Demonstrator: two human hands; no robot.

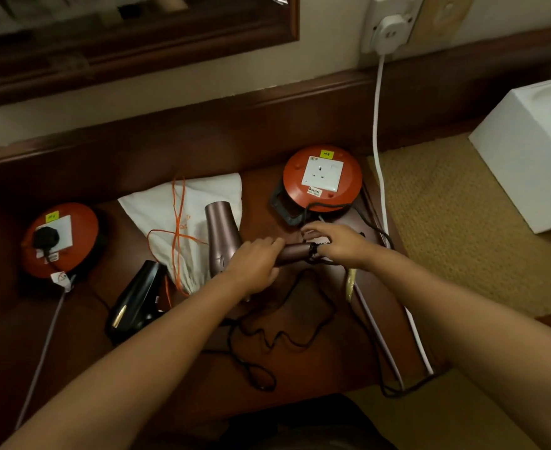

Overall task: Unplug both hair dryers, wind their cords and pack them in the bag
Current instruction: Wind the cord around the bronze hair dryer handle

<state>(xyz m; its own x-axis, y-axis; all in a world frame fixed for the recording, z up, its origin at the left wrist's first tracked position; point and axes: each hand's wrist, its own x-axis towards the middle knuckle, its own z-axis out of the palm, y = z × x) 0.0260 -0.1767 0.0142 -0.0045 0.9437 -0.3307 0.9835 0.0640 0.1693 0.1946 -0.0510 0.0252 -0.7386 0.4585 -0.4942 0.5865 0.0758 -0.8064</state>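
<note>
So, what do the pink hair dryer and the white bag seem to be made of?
The pink hair dryer looks like plastic with a satin metallic coating: smooth, with a soft sheen. The white bag looks like thin matte woven cloth: it lies limp and creased, with an orange drawstring.

right reel [322, 177] yellow tag [326, 154]: "M9"
right reel white sticker [315, 191]: "5 METERS", rest illegible
left reel [60, 241] yellow tag [52, 216]: unreadable
</note>
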